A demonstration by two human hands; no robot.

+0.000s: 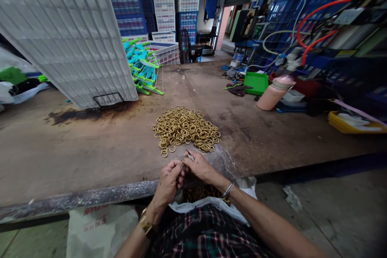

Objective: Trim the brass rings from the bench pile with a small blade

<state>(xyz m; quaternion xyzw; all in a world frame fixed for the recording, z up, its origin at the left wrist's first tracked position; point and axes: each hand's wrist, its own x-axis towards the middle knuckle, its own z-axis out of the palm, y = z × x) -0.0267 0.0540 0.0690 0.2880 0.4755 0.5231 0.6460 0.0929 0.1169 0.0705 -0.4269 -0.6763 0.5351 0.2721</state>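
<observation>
My left hand (172, 177) is closed in a pinch at the table's front edge. What its fingertips hold is too small and covered to make out. Touching it from the right, my right hand (199, 166) is wrapped around a small pointed knife (190, 155), whose dark tip sticks out away from me. Just beyond both hands lies a heap of gold-coloured rings (183, 127), with a few loose rings at its near edge. Below my hands, more rings (202, 193) sit in a white bag (211, 201) on my lap.
A ribbed white panel (75, 36) stands tilted on a wire stand at left, with teal and green plastic pieces (143, 66) behind it. To the right are a green tray (256, 83), a pink bottle (275, 92) and a yellow tray (353, 125). Stacked crates (163, 4) line the back.
</observation>
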